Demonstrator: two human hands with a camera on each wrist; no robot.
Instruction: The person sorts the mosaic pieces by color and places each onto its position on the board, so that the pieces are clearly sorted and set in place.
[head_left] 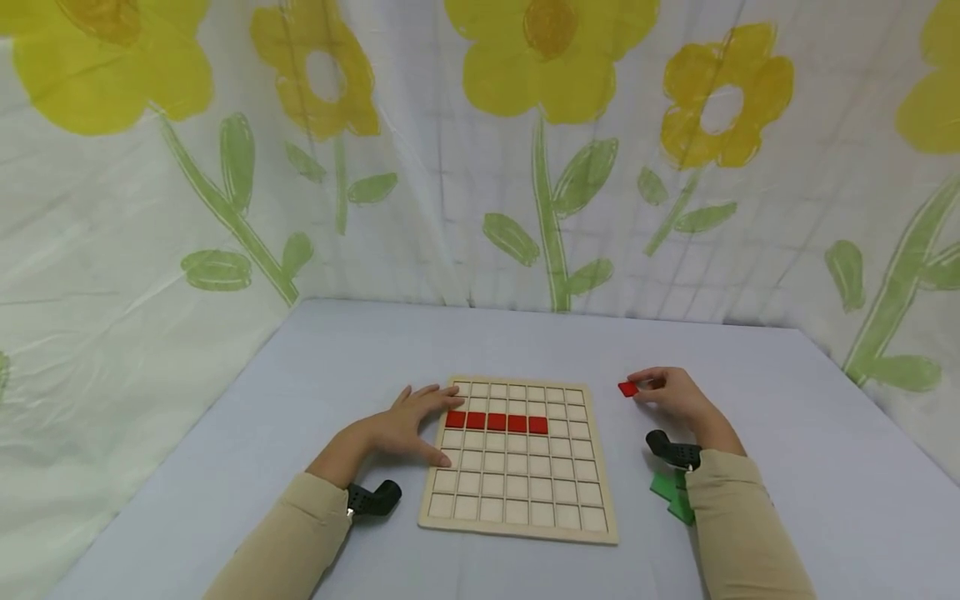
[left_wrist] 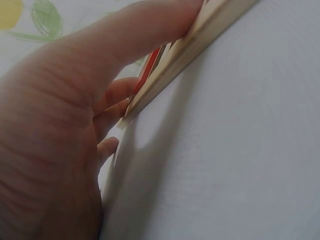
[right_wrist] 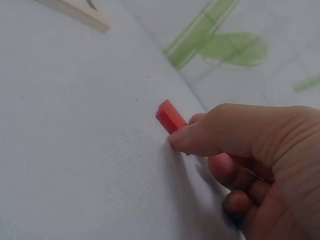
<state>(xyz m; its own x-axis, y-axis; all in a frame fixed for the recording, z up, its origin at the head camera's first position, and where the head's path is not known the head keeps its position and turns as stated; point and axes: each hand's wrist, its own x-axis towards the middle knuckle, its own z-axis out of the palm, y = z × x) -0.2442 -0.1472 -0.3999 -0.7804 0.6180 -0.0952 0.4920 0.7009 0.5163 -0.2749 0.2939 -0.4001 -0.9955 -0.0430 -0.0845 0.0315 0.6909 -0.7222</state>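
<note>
Head view: one red tile, pinched by the right hand, sat off the board at two o'clock; left hand, spread wide, touched its ten o'clock edge. Five seated tiles: a stray left finger, I judged, could dislodge the nearest.

The table has a pale, whitish top, with its far left and far right corners both showing. A wooden grid board lies roughly midway between its left and right edges, apart from the far edge. Green tiles, partly hidden, lie between board and right edge.
</note>
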